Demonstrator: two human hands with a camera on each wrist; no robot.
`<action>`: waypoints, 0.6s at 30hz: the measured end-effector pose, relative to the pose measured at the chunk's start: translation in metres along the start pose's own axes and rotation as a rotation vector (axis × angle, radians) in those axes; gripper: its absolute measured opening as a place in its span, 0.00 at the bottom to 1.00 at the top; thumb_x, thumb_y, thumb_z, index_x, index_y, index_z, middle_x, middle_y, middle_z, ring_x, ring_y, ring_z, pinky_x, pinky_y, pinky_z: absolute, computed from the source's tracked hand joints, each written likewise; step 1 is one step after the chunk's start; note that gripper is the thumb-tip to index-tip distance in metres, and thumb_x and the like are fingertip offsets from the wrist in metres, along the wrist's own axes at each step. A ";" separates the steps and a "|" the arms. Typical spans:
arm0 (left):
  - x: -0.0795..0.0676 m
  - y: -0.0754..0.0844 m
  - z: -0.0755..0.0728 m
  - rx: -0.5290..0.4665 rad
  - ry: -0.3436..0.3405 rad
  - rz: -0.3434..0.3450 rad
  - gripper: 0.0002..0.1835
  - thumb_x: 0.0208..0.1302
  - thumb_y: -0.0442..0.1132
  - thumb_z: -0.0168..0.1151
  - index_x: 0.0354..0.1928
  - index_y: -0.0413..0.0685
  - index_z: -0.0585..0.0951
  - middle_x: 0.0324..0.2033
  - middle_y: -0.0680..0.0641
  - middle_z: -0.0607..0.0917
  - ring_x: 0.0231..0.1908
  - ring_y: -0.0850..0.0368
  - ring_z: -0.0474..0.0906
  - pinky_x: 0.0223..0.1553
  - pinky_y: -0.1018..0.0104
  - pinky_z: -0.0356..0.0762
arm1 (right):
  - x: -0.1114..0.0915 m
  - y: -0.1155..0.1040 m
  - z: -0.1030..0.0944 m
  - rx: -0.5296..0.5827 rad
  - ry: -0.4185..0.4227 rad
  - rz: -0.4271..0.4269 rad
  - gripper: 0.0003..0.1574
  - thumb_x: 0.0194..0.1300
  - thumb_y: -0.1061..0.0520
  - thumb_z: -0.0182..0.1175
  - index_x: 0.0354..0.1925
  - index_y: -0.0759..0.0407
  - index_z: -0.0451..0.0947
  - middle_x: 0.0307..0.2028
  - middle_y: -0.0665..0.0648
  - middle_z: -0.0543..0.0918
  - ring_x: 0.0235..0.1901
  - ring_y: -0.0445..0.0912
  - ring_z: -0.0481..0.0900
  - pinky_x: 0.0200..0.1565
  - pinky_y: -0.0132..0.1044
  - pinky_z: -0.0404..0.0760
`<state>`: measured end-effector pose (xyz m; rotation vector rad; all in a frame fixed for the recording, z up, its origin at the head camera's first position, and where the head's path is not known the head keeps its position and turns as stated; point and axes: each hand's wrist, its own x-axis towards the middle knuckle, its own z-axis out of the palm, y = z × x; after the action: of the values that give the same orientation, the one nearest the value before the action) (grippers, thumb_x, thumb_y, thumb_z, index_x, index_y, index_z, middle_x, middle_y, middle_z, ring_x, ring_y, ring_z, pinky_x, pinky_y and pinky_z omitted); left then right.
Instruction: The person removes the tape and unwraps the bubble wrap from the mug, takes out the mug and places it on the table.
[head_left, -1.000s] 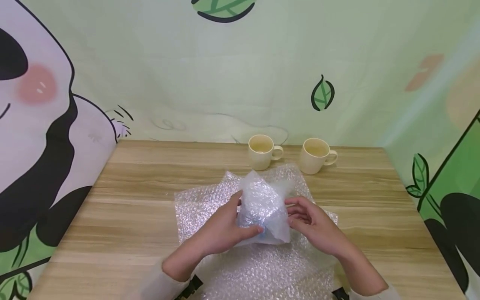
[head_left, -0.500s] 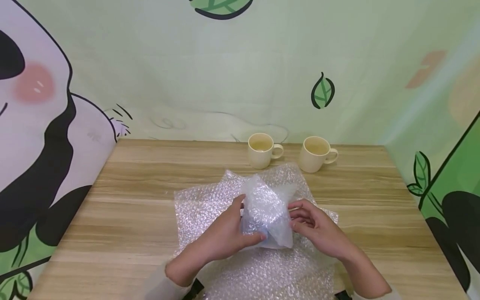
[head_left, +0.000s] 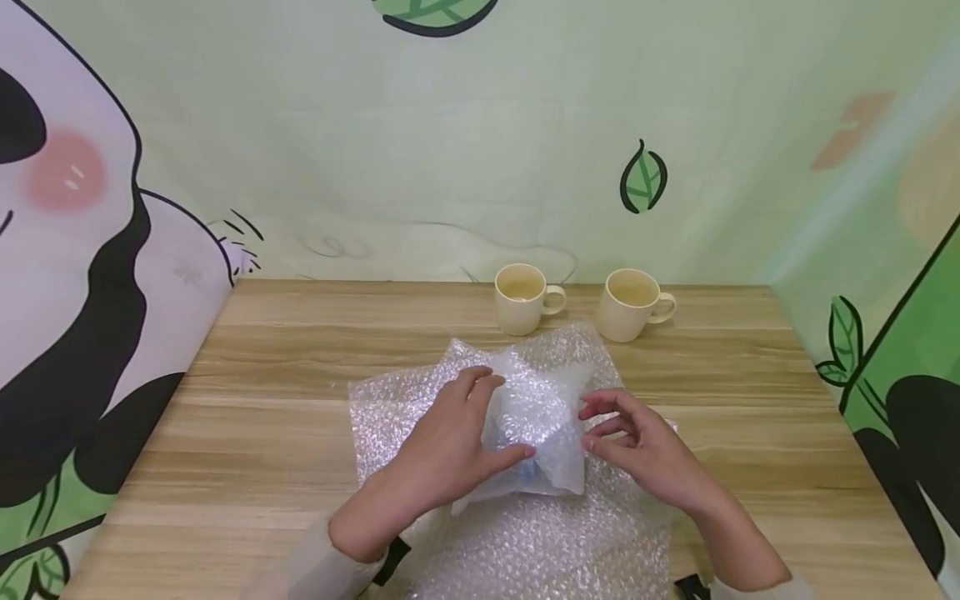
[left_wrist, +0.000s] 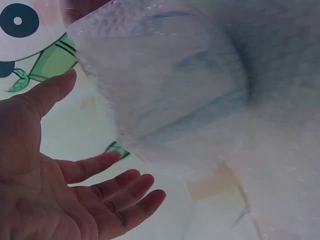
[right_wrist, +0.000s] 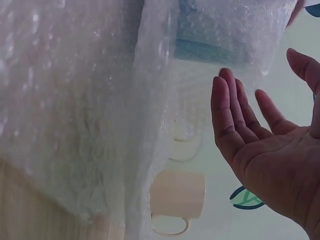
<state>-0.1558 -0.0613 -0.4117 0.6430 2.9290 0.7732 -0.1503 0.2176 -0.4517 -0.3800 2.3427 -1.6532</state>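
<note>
A bundle in bubble wrap (head_left: 538, 417) lies in the middle of the table, with something blue showing faintly through its layers. In the left wrist view the blue thing inside the wrap (left_wrist: 195, 117) has a curved outline; its kind is hidden. My left hand (head_left: 448, 442) is at the bundle's left side, fingers spread and thumb extended over its front. On the other side my right hand (head_left: 651, 454) has its loosely bent fingertips at the bundle's right edge. Both palms face the bundle, and the wrist views show neither hand gripping it. Larger bubble wrap sheets (head_left: 555, 542) spread underneath.
Two cream mugs stand behind the wrap near the table's back edge, a left mug (head_left: 519, 304) and a right mug (head_left: 628, 308), handles pointing right. The wooden table (head_left: 262, 417) meets a printed cloth backdrop (head_left: 337, 150) with a panda and leaves.
The bundle has settled lower and slightly toward me. My left fingers have loosened from its side and spread; my right hand has stayed near the right edge.
</note>
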 end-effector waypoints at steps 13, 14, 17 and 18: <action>0.027 0.023 0.010 0.310 -0.008 0.200 0.40 0.60 0.69 0.69 0.65 0.50 0.79 0.62 0.47 0.79 0.62 0.47 0.75 0.64 0.54 0.77 | 0.010 -0.004 0.006 -0.072 0.054 -0.090 0.32 0.64 0.57 0.73 0.65 0.50 0.77 0.49 0.63 0.78 0.45 0.51 0.81 0.45 0.34 0.85; 0.028 0.024 0.011 0.325 -0.005 0.208 0.39 0.60 0.69 0.69 0.65 0.50 0.79 0.61 0.48 0.79 0.61 0.47 0.75 0.64 0.55 0.77 | 0.010 -0.005 0.006 -0.075 0.056 -0.090 0.31 0.64 0.57 0.73 0.64 0.50 0.77 0.48 0.63 0.77 0.44 0.51 0.80 0.45 0.34 0.85; 0.032 0.027 0.012 0.360 -0.001 0.217 0.37 0.61 0.69 0.68 0.63 0.52 0.82 0.58 0.50 0.80 0.57 0.50 0.76 0.60 0.57 0.77 | 0.013 -0.003 0.005 -0.093 0.053 -0.094 0.30 0.63 0.56 0.74 0.62 0.50 0.78 0.47 0.64 0.77 0.42 0.50 0.80 0.44 0.34 0.85; 0.033 0.028 0.012 0.362 -0.003 0.217 0.36 0.62 0.69 0.68 0.62 0.53 0.83 0.56 0.50 0.80 0.55 0.50 0.76 0.59 0.58 0.77 | 0.014 -0.003 0.004 -0.098 0.048 -0.096 0.30 0.62 0.56 0.75 0.62 0.50 0.79 0.47 0.63 0.77 0.42 0.49 0.80 0.44 0.33 0.85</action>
<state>-0.1733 -0.0210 -0.4067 0.9980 3.0552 0.2467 -0.1620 0.2077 -0.4509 -0.4843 2.4837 -1.6102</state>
